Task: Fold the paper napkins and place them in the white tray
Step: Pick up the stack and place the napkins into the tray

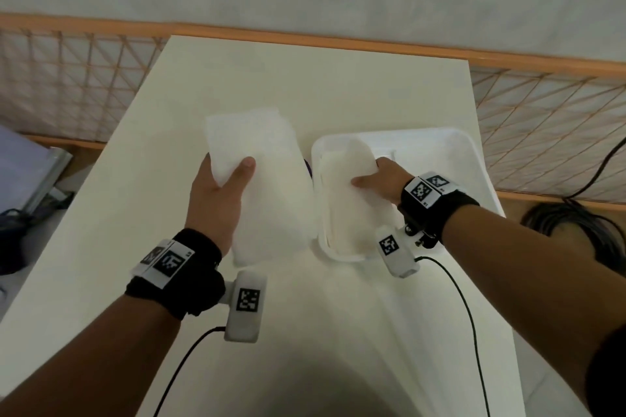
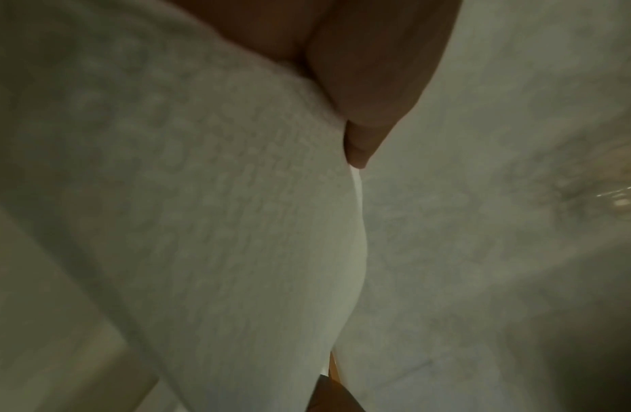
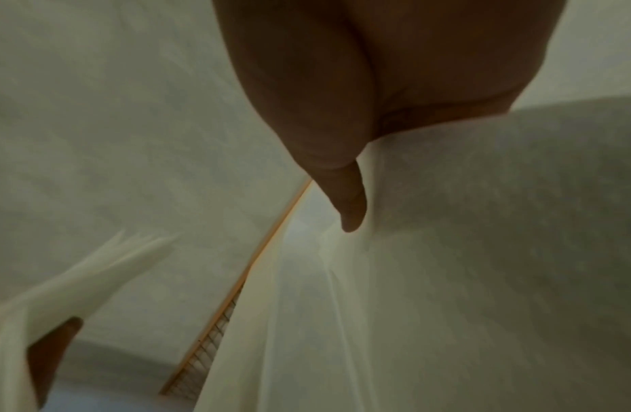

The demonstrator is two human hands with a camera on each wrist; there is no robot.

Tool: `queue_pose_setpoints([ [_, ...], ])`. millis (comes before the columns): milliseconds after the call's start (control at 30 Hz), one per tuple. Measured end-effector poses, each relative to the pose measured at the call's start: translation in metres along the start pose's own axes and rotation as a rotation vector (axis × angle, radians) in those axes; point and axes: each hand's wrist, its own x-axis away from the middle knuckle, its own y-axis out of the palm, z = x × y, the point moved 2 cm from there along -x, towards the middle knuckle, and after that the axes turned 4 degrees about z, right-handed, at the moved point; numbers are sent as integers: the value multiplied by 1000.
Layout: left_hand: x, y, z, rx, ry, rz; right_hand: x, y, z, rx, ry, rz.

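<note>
In the head view my left hand [image 1: 222, 176] pinches the corner of a white paper napkin [image 1: 250, 142], thumb on top, lifted above a stack of napkins [image 1: 274, 213] on the table. My right hand [image 1: 376, 179] grips a folded white napkin [image 1: 359, 166] inside the left end of the white tray [image 1: 457, 159], thumb across the paper. In the left wrist view the embossed napkin [image 2: 218, 223] fills the picture beside my thumb [image 2: 370, 97]. The right wrist view shows the folded napkin [image 3: 483, 251] under my thumb [image 3: 342, 181].
The pale table [image 1: 321, 78] reaches a wooden lattice rail [image 1: 542, 112] at the back. Coiled black cables [image 1: 582, 230] lie right of the table, and a dark bag [image 1: 13, 234] sits on the floor at left. Camera cords trail from both wrists toward me.
</note>
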Motion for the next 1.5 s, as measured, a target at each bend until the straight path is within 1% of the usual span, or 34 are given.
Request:
queue_pose_setpoints([
  [100, -1, 3, -1, 3, -12, -13, -2, 4, 4, 58, 43, -24],
  [233, -1, 9, -1, 27, -23, -22, 4, 0, 4, 194, 87, 33],
  [467, 3, 21, 3, 78, -23, -57, -3, 2, -2, 72, 16, 29],
  [600, 9, 31, 1, 70, -42, -101, 2, 7, 0, 242, 87, -23],
  [633, 10, 34, -1, 69, -54, -106, 6, 4, 0, 287, 86, -21],
  [667, 11, 38, -2, 70, -62, -116, 10, 0, -1, 313, 52, 20],
  [700, 12, 42, -3, 69, -67, -128, 17, -7, -4, 290, -14, 100],
  [733, 13, 47, -4, 70, -77, -140, 27, -14, -7, 196, -98, 200],
  [767, 15, 53, -4, 78, -90, -154, 42, -21, -12, 50, -185, 290],
  [800, 17, 60, -4, 94, -103, -170, 57, -27, -16, -95, -246, 335],
  [833, 18, 67, -4, 113, -115, -190, 70, -30, -18, -209, -266, 325],
  [867, 21, 74, -4, 133, -128, -213, 82, -31, -18, -286, -261, 275],
  [967, 29, 97, -6, 190, -172, -282, 102, -31, -9, -396, -165, 122],
  [1067, 38, 121, -8, 214, -229, -343, 112, -33, 0, -527, -158, 40],
  [1133, 41, 133, -10, 184, -245, -372, 116, -37, 6, -559, -193, 36],
  [1233, 44, 146, -14, 170, -287, -417, 115, -46, 17, -546, -216, 67],
  [1367, 45, 158, -17, 234, -364, -443, 112, -57, 30, -504, -240, 113],
  [1500, 38, 163, -14, 256, -398, -457, 111, -64, 37, -519, -260, 67],
])
